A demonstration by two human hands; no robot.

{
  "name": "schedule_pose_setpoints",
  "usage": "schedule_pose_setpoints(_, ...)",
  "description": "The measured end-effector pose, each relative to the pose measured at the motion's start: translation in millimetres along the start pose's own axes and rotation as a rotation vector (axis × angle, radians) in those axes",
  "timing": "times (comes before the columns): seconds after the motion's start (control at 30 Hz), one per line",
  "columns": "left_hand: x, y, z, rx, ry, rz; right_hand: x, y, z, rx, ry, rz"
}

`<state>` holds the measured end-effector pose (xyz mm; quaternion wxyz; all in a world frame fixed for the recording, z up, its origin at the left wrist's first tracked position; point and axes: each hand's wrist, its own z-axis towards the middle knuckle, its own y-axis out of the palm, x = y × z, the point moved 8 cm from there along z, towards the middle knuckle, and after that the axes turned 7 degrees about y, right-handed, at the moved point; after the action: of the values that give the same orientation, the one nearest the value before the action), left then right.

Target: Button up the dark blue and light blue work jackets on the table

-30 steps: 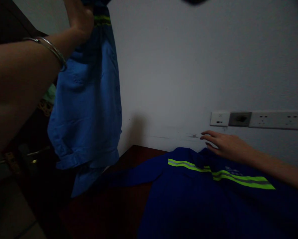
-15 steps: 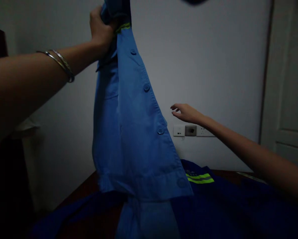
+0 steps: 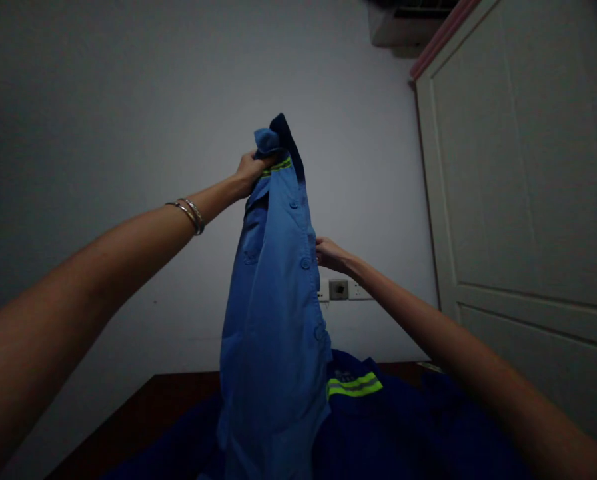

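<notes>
A light blue work jacket (image 3: 283, 320) with buttons down its front edge and a yellow-green reflective stripe hangs upright before me. My left hand (image 3: 252, 169), below two bangles on the wrist, is closed round its upper part near the collar. At the buttoned edge, my right hand (image 3: 331, 255) has its fingers curled against the cloth; the fingertips are partly hidden by the jacket. Under the hanging jacket lies a dark blue garment (image 3: 378, 427) with a broad yellow-green and grey stripe.
The dark red table (image 3: 143, 413) carries the dark blue garment and meets a plain wall (image 3: 178, 107). Sockets (image 3: 338, 289) sit on the wall behind my right hand. A pale door-like panel (image 3: 518, 173) stands at the right, with a wall-mounted unit (image 3: 396, 30) high up.
My view has tilted up. The jacket is held farther from me, and my right hand has come from free air to its buttoned edge. My left hand keeps its hold.
</notes>
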<state>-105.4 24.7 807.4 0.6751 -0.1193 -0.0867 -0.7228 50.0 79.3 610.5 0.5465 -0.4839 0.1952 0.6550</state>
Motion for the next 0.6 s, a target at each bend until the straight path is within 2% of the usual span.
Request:
schedule_pose_setpoints(0.1,-9,5.7,-3,-0.042,0.002,-0.021,-10,14,-16,-0.156,-0.066,0.031)
schedule_pose_setpoints(0.2,-20,1.1,-6,-0.005,-0.03,0.021,-16,27,-37,-0.314,-0.063,0.015)
schedule_pose_setpoints(0.27,-24,-1.6,-8,0.009,-0.038,0.033,-17,33,-44,-0.356,-0.046,-0.005)
schedule_pose_setpoints(0.37,-29,-4.3,-10,0.011,-0.052,0.048,-20,38,-44,-0.3,-0.052,-0.01)
schedule_pose_setpoints(0.5,-33,-9.2,-12,0.013,-0.081,0.086,-28,41,-34,-0.139,-0.054,-0.002)
schedule_pose_setpoints(0.6,-34,-16.8,-12,0.02,-0.109,0.104,-34,32,-31,-0.003,-0.047,-0.023)
